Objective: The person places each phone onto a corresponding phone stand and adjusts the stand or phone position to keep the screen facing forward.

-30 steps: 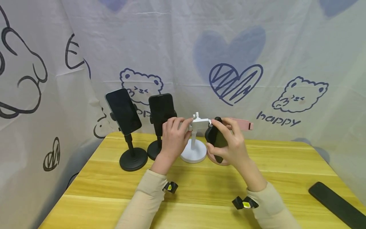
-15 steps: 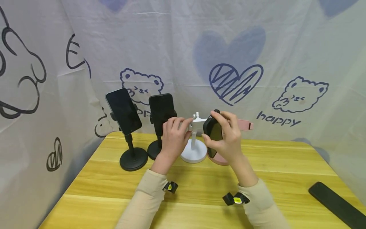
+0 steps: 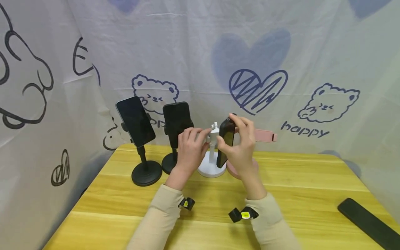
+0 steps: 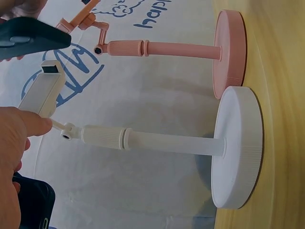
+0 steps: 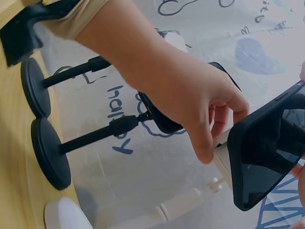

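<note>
My left hand (image 3: 190, 149) grips the clamp of the white phone stand (image 4: 174, 143) from its left side. In the left wrist view its thumb lies on the white clamp (image 4: 39, 94). My right hand (image 3: 242, 149) holds a black smartphone (image 3: 226, 139) by its edges, between the thumb and fingers. The smartphone stands nearly upright just right of the white clamp, its screen turned to the right. In the right wrist view the smartphone (image 5: 267, 148) is close to the clamp; whether they touch, I cannot tell.
Two black phone stands, each with a phone, stand left: one phone (image 3: 135, 121) is tilted, the other (image 3: 177, 119) is nearer my left hand. A pink phone stand (image 4: 181, 50) stands right of the white one. A dark flat object (image 3: 368, 222) lies at the table's right edge.
My right hand has moved left and slightly up with the smartphone, closer to the white clamp and partly in front of it. The left hand stays on the clamp.
</note>
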Demonstrator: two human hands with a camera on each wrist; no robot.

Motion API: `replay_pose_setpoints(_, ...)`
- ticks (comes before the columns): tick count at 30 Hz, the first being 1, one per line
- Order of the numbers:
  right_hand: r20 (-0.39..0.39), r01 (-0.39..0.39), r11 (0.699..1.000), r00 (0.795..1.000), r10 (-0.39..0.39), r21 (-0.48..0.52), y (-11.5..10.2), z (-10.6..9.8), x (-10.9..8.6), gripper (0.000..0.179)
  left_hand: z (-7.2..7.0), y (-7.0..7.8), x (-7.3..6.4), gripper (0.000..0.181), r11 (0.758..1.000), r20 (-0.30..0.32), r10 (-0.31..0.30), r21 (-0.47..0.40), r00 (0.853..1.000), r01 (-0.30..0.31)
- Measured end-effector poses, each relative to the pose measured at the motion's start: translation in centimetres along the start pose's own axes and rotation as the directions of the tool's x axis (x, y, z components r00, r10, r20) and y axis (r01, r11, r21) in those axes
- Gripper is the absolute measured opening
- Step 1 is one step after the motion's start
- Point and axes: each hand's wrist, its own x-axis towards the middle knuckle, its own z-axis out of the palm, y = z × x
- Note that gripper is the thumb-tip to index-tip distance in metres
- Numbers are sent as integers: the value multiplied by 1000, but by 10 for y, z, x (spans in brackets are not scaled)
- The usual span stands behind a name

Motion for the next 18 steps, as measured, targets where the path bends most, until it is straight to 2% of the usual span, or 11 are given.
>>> replay_pose_setpoints(10,-96,-104,995,990,103,-7,2,15,-2,58,1,-1,-1,37,1000,-13,1,6,1000,-1)
replay_pose_setpoints(13,-109,-127,990,987,121,-56,2,18,-4,58,2,-1,-2,36,1000,-19,3,7,1000,-3)
replay_pose_setpoints(18,-99,-139,971,988,122,-193,2,19,-8,59,1,0,-2,36,1000,-22,8,7,1000,-7)
